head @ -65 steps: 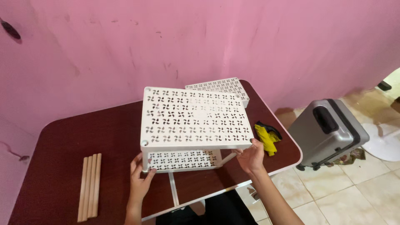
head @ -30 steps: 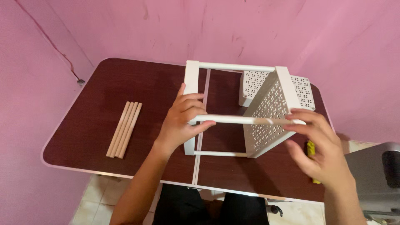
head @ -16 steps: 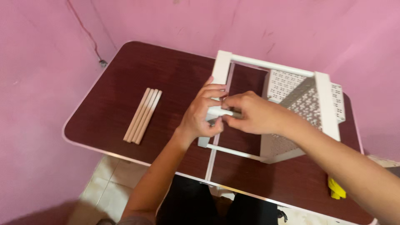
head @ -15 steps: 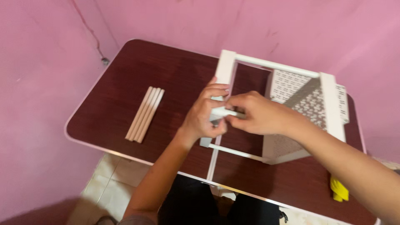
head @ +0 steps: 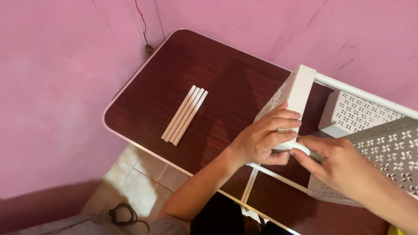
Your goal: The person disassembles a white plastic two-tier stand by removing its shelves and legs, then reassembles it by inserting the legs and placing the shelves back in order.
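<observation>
- The white plastic shelf rack with perforated flower-pattern panels [head: 383, 143] lay tipped on its side on the dark brown wooden table [head: 217, 74], at the table's right-hand end, close to the pink wall [head: 270, 21].
- The left hand [head: 265, 139] was closed around the rack's near corner, fingers curled over the edge of one perforated panel where a thin white pole [head: 278, 174] met it.
- The right hand [head: 339, 167] pinched the same joint from the other side, thumb and forefinger pressed on the small white end piece; both hands touched at the rack's corner.
- Compared with about two seconds earlier, the rack no longer stood upright on the table; it had been turned over onto its side, and the hands had moved from its lower edges to one corner joint. In the last half second the grip hardly altered, only the view swung leftward.
- That suggested work had shifted from carrying the rack to fitting or loosening a pole at that corner.
- Four pale round wooden rods [head: 185, 115] lay side by side, well left of the rack, in the same spot as before, untouched.
- A second perforated white panel [head: 361, 113] sat behind the rack, near the wall.
</observation>
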